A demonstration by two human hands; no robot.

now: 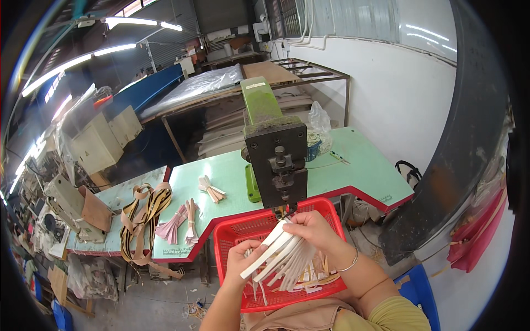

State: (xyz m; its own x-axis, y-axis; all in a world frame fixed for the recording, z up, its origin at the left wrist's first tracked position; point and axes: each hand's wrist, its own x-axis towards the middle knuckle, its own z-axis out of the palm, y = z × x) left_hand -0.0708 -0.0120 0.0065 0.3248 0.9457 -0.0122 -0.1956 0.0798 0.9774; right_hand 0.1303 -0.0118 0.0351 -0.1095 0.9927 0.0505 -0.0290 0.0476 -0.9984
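Observation:
A fanned bundle of narrow white strips (286,263) hangs between my hands, below the head of a green and black press machine (276,160). My right hand (311,227) pinches the bundle at its upper end, close under the machine's tool. Lower and to the left, my left hand (247,258) is closed around the strips' side, with one broad white strip across its fingers. Beneath both hands sits a red plastic basket (226,234) with loose white and tan strips (320,270) in it. The exact point where the tool meets the strips is partly hidden by my right fingers.
On the green tabletop (226,182) lie tied bundles of pink strips (172,225), cream strips (191,220) and pale strips (211,189). Striped webbing (144,212) drapes over the table's left edge. A blue container (313,150) stands behind the machine. A dark curved pillar (436,165) rises at right.

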